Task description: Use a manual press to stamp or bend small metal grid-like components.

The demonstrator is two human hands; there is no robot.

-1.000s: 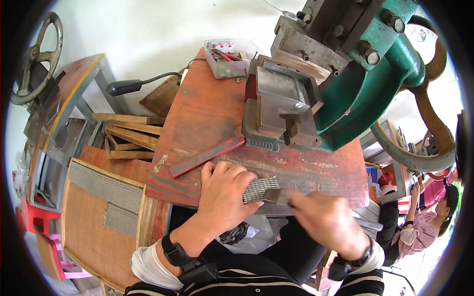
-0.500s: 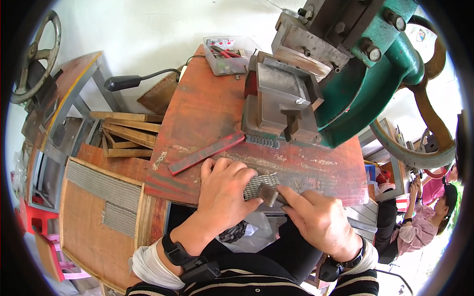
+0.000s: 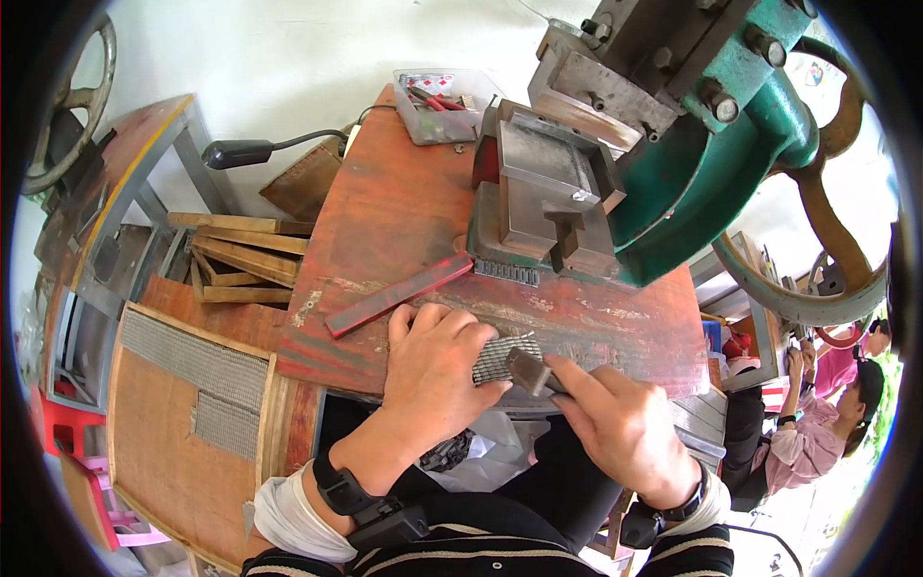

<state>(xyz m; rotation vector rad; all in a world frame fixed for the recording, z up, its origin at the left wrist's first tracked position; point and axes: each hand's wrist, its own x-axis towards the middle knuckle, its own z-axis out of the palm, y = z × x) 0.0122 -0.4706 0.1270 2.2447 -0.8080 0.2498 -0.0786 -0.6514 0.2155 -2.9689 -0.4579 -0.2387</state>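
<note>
L hand (image 3: 437, 370) lies flat, pinning the ribbed grey metal strip (image 3: 500, 356) to the red surface (image 3: 404, 221); R hand (image 3: 620, 428) at 3 o'clock pinches a small dark block (image 3: 527, 370).

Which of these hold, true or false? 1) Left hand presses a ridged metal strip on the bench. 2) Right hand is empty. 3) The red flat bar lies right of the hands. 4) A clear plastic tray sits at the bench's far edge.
1) True: the left hand lies flat on the ridged grey metal strip on the worn red bench.
2) False: the right hand grips a small dark metal block.
3) False: the red flat bar lies left of them.
4) True: clear plastic tray.
</note>
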